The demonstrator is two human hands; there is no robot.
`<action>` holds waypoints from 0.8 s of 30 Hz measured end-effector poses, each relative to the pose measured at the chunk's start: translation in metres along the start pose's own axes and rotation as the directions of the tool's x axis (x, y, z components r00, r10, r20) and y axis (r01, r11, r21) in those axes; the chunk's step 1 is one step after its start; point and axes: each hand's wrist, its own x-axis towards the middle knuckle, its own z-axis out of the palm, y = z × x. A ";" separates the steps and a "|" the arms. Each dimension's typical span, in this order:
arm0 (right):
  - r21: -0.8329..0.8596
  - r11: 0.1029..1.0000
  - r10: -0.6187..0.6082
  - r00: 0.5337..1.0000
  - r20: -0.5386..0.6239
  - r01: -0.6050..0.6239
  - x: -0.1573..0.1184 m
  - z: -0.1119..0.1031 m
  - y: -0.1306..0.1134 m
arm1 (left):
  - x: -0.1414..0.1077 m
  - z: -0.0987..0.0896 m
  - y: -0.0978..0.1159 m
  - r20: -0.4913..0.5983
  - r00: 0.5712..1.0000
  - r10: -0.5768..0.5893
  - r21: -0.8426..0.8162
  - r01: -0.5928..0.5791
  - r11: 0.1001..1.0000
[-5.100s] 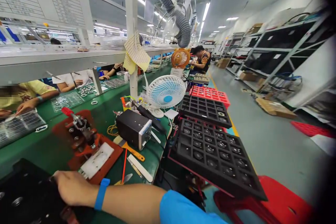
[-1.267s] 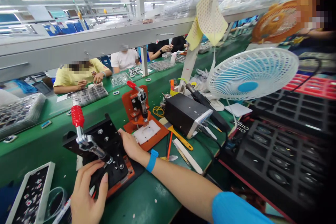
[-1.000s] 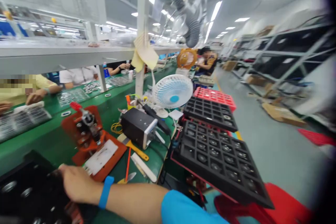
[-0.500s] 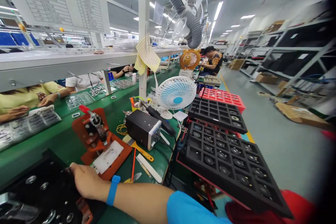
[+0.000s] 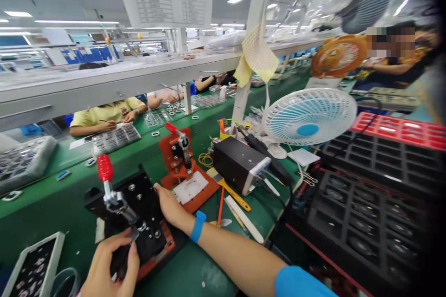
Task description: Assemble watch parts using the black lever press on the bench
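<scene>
A black toggle-clamp fixture (image 5: 139, 199) with a red-tipped handle (image 5: 105, 168) stands on the green bench. My right hand (image 5: 172, 209), with a blue wristband, rests against its right side, fingers curled on the edge and partly hidden. In front of the clamp, my left hand (image 5: 113, 264) has thumb and index finger closing at the fixture's base. A small greyish piece shows between those fingertips, too small to name. Just behind my right hand is an orange toggle-clamp fixture (image 5: 177, 164) holding a white block (image 5: 191, 187).
A black power box (image 5: 240, 162), yellow-handled scraper (image 5: 235, 195) and white fan (image 5: 310, 116) stand to the right. Black foam trays (image 5: 362, 222) hold round parts. A white-rimmed tray (image 5: 57, 246) lies lower left. People work across the bench.
The view has swung left, bringing the whole black fixture and my left hand into sight. My right hand remains at the fixture's right side.
</scene>
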 end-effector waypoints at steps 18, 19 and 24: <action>0.116 0.993 0.043 0.998 -0.035 -0.039 0.003 0.001 0.008 | -0.002 -0.004 0.015 -0.070 0.998 0.008 -0.138 -0.017 0.990; 0.115 0.993 0.041 0.998 -0.038 -0.036 0.003 0.001 0.008 | -0.002 -0.003 0.014 -0.069 0.998 0.004 -0.144 -0.014 0.989; 0.130 0.992 0.012 0.998 -0.054 -0.005 0.006 0.002 0.005 | -0.001 -0.001 0.014 -0.052 0.997 -0.062 -0.125 0.055 0.991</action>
